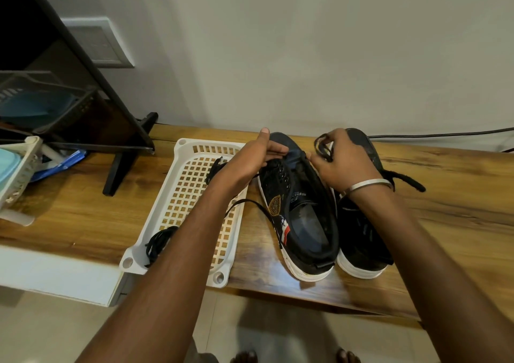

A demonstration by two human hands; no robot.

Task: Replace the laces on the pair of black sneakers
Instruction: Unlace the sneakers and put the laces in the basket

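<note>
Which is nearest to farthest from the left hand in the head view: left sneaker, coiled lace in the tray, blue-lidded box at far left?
From the left hand:
1. Left sneaker, under the hand's fingers at its lacing.
2. Coiled lace, at the near end of the white tray, left of the forearm.
3. Blue-lidded box, at the picture's far left edge.

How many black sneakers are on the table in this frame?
2. The left sneaker lies beside the white basket, with the left hand on its toe end. The right sneaker sits against it, partly hidden under the right hand, which holds a black lace.
</note>
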